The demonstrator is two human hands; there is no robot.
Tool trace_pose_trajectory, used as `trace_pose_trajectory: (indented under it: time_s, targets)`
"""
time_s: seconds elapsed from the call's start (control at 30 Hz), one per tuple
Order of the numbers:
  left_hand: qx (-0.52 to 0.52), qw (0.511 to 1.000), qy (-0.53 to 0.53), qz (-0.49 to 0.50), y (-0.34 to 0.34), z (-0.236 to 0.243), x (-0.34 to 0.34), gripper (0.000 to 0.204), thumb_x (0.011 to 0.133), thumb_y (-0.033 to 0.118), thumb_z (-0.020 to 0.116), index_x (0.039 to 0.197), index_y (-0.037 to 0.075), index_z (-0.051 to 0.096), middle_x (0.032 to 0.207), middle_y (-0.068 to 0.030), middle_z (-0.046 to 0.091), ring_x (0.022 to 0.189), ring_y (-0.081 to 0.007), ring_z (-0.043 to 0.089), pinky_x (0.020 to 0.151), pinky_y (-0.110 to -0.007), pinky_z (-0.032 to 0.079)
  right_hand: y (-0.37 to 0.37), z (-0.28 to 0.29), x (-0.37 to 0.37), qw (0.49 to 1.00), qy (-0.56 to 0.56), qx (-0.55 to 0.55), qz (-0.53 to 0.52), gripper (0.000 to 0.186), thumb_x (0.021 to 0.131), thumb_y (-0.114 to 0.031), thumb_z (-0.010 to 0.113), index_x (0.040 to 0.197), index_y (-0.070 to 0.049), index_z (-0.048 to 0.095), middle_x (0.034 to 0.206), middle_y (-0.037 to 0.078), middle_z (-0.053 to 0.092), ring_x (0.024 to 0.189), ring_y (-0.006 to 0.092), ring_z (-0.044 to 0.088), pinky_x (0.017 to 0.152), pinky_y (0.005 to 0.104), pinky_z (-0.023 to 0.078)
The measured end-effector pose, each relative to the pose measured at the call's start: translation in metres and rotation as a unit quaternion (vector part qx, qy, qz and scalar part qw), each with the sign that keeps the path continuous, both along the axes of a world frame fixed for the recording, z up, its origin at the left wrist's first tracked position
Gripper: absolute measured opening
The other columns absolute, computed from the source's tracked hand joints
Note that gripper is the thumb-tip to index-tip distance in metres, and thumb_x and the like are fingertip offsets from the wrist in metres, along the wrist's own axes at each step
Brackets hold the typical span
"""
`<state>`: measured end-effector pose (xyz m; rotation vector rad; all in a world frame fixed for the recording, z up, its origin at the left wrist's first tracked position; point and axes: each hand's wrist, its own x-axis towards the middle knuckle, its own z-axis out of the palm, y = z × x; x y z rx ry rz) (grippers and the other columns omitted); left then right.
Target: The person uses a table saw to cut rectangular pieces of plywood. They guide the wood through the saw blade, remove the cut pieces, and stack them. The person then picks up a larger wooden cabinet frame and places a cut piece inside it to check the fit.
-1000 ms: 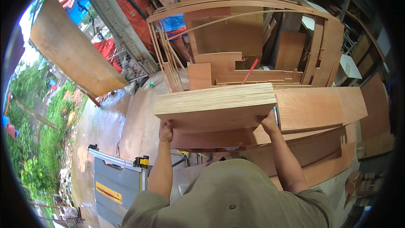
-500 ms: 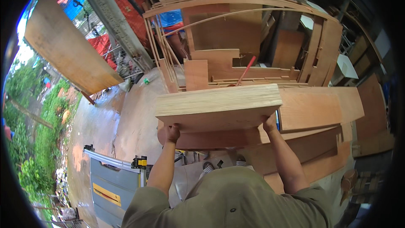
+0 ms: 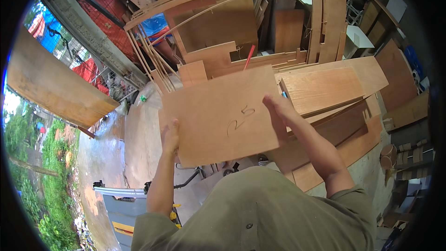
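Between my two hands is a stack of rectangular plywood panels [image 3: 209,121], its broad face turned toward me with dark handwritten marks on it. My left hand [image 3: 171,135] grips the left edge, thumb over the face and fingers hidden behind. On the right edge my right hand [image 3: 278,108] is closed the same way, its thumb along the upper right. The layered edges of the stack are out of sight now. Just past its right side lies a pile of larger plywood boards [image 3: 320,88], and a red stick-like thing [image 3: 249,57] pokes up behind the top edge.
A grey table saw [image 3: 121,209] stands at the lower left. Leaning plywood offcuts and strips [image 3: 223,58] fill the back. A large board [image 3: 55,81] leans at the left by a concrete post [image 3: 88,28]. More boards [image 3: 397,72] lean at the right.
The plywood stack has tipped so that its broad face shows instead of its layered edge. Both hands have kept hold and moved slightly left in view. The whole view has swung right.
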<state>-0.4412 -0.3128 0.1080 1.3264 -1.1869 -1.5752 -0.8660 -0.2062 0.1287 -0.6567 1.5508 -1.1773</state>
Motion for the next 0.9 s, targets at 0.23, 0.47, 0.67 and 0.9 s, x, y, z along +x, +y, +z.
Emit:
trace_pose_trajectory:
  time_s: [0.23, 0.47, 0.67, 0.9]
  targets:
    - [0.139, 0.987, -0.055, -0.059, 0.017, -0.004, -0.029, 0.06, 0.101, 0.045, 0.051, 0.129, -0.008, 0.055, 0.123, -0.0156, 0.063, 0.11, -0.0236, 0.061, 0.092, -0.035, 0.049, 0.076, -0.047, 0.014, 0.994, -0.085, 0.041, -0.054, 0.051, 0.1, -0.03, 0.056, 0.129, 0.012, 0.053, 0.128, 0.011, 0.061, 0.12, 0.0183, 0.054, 0.107, 0.0312, 0.038]
    - [0.17, 0.957, -0.143, -0.189, 0.006, -0.028, -0.039, 0.067, 0.1, 0.051, 0.046, 0.127, -0.008, 0.058, 0.121, -0.0197, 0.064, 0.105, -0.0249, 0.064, 0.089, -0.036, 0.05, 0.134, -0.098, 0.011, 0.971, -0.18, -0.006, -0.159, 0.054, 0.098, -0.031, 0.06, 0.137, 0.004, 0.047, 0.14, 0.01, 0.053, 0.129, 0.02, 0.047, 0.115, 0.032, 0.03]
    - [0.087, 0.947, -0.198, -0.236, -0.007, -0.053, -0.038, 0.071, 0.098, 0.059, 0.044, 0.115, -0.006, 0.067, 0.112, -0.0217, 0.068, 0.099, -0.0301, 0.066, 0.089, -0.04, 0.05, 0.155, -0.099, 0.004, 0.944, -0.267, 0.05, -0.188, 0.055, 0.097, -0.038, 0.059, 0.138, -0.004, 0.048, 0.136, 0.01, 0.055, 0.129, 0.0241, 0.048, 0.11, 0.0388, 0.038]
    - [-0.163, 0.915, -0.326, -0.172, -0.035, 0.051, -0.007, 0.067, 0.088, 0.063, 0.053, 0.104, 0.0, 0.067, 0.101, -0.0221, 0.067, 0.1, -0.0341, 0.064, 0.091, -0.043, 0.049, 0.166, -0.08, 0.008, 0.966, -0.222, 0.0, -0.129, 0.058, 0.1, -0.044, 0.047, 0.143, -0.005, 0.043, 0.14, 0.012, 0.052, 0.126, 0.0305, 0.052, 0.106, 0.0459, 0.043]
